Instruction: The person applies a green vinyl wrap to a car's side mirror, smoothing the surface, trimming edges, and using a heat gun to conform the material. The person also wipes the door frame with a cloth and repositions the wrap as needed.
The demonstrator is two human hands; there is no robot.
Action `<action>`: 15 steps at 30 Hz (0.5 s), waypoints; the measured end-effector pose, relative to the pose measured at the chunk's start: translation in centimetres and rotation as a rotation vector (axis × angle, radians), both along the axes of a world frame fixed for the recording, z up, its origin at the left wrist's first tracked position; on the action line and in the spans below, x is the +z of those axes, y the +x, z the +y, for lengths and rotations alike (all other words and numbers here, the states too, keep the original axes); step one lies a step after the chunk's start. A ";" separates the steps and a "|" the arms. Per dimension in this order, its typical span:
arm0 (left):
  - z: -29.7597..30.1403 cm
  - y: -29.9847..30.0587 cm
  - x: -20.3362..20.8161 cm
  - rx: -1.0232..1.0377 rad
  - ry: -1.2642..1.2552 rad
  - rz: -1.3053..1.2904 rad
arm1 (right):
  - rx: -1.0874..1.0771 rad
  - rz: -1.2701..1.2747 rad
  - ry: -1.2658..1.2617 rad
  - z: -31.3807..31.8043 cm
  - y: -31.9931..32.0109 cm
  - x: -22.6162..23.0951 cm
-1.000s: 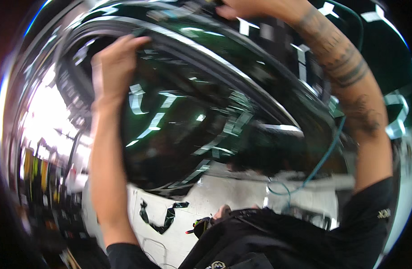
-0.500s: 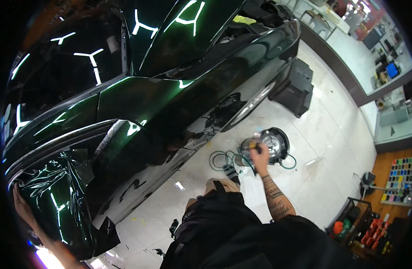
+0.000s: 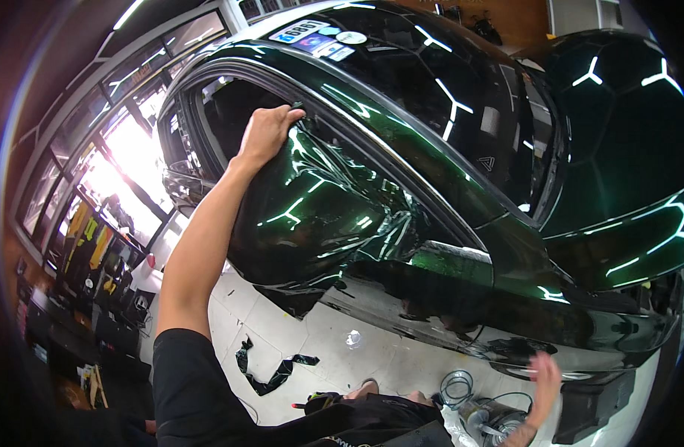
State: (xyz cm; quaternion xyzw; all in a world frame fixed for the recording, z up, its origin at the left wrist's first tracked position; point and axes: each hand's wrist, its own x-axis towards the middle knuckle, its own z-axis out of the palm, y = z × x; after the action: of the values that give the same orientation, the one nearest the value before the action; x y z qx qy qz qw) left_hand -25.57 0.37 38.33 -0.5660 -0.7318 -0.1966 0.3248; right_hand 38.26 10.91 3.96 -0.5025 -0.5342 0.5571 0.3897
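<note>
My left hand, arm stretched out, pinches the upper end of a glossy dark green film sheet beside the car's side window opening. The sheet is gathered into creases at the top and along its right side and droops over the car's side. Its dark lower corner hangs above the floor. Low at the right, my right hand is raised near the lower body of the dark green car. Motion blurs its fingers, but they look extended, with nothing visible in them. Below that hand is a clear bottle.
Crumpled dark film strips lie on the pale tiled floor. A green hose coils next to a round metal canister. Beneath the car's front side sits a black box. Shelves and dark cabinets line the left.
The view has swung left toward the window. My left hand, still at the film, now shows fully with its grip on the upper end. My right hand no longer shows the object it held over the canister.
</note>
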 end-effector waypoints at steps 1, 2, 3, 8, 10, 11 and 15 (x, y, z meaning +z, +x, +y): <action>1.8 0.0 0.1 -0.060 -0.017 -0.070 | 0.219 0.068 0.075 0.3 -7.5 8.5; 2.6 0.0 -0.3 -0.111 -0.003 -0.070 | 0.415 0.158 0.203 0.3 -14.3 13.9; 3.3 0.0 -0.7 -0.157 0.009 -0.069 | 0.614 0.165 0.528 0.7 -20.0 17.5; 4.8 0.4 -0.8 -0.262 -0.005 -0.094 | 0.380 -0.050 1.332 4.8 -47.1 28.5; 4.4 0.0 -1.2 -0.250 -0.040 -0.131 | 1.111 -0.327 0.661 6.6 -50.5 31.4; 4.0 -0.4 -1.4 -0.257 -0.034 -0.154 | 1.254 -0.154 0.352 6.9 -51.3 30.9; 3.8 -1.7 -1.9 -0.312 -0.032 -0.167 | 1.334 0.083 0.064 7.1 -53.2 28.6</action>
State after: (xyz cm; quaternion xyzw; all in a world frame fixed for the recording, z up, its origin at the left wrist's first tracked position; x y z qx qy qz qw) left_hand -27.27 4.18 36.39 -0.6595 -0.6624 -0.2793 0.2195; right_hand -14.98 18.06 32.57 -0.0309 -0.7313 0.6814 -0.0033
